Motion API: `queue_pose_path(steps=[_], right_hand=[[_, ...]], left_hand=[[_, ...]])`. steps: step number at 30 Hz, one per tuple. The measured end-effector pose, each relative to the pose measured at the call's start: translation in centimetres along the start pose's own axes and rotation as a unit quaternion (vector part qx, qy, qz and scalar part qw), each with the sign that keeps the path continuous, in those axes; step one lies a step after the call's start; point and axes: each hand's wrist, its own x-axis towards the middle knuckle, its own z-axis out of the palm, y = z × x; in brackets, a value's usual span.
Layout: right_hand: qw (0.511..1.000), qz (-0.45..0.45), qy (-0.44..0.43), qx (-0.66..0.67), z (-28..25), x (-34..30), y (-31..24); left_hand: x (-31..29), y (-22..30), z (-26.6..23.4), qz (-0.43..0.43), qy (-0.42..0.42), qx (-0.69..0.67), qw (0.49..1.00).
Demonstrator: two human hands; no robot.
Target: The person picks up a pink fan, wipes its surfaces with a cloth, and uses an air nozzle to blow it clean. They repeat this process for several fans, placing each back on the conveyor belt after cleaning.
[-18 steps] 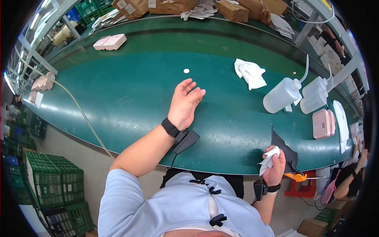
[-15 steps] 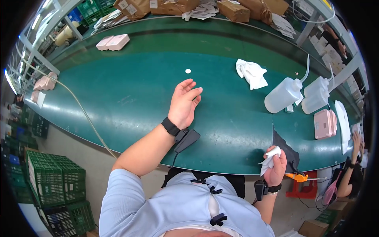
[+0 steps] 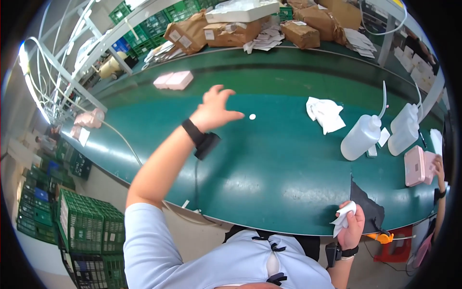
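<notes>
My left hand (image 3: 215,109) is raised over the green belt (image 3: 159,144) with fingers spread and nothing in it, reaching toward two pink boxes (image 3: 173,80) farther back. A black band with a small black device (image 3: 202,140) sits on that wrist. A small white disc (image 3: 252,116) lies on the belt just right of the hand. My right hand (image 3: 350,222) is at the near belt edge, closed around a crumpled white cloth (image 3: 342,217), beside a dark torn patch (image 3: 365,204) in the belt.
A crumpled white cloth (image 3: 326,113) and two white squeeze bottles (image 3: 362,137) (image 3: 403,129) stand at the right. A pink box (image 3: 415,165) lies by another person's hand (image 3: 437,166). Cardboard boxes (image 3: 308,33) line the back. Green crates (image 3: 82,226) stand at the lower left.
My left hand lifted off the belt and moved farther back and left, past the white disc, fingers spreading. My right hand stays at the edge, gripping the cloth.
</notes>
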Motion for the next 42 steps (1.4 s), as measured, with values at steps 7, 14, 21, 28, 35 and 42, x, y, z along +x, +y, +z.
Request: queue_pose_path(steps=[7, 14, 21, 28, 35, 42], right_hand=[[0.999, 0.014, 0.022, 0.045, 0.5, 0.3, -0.1], [0.986, 0.025, 0.066, 0.149, -0.4, 0.7, -0.1], [0.979, 0.023, 0.069, 0.191, -0.7, 0.7, 0.1], [0.983, 0.03, 0.051, 0.173, -0.1, 0.8, -0.4], [0.988, 0.022, 0.034, 0.147, 0.4, 0.5, -0.4], [0.998, 0.043, 0.035, 0.026, 0.9, 0.2, -0.2]], left_hand=[[10.2, -15.4, -2.2, -0.266, -0.033, 0.194, 0.944], [15.2, -21.2, 0.1, -0.329, 0.014, 0.28, 0.902], [18.0, -21.9, 1.8, -0.218, -0.032, 0.364, 0.905], [16.6, -17.7, 0.4, -0.188, -0.046, 0.329, 0.924], [5.6, -12.1, -2.4, -0.081, 0.119, -0.476, 0.868], [-12.7, 4.2, 1.5, -0.012, 0.007, -0.655, 0.755]])
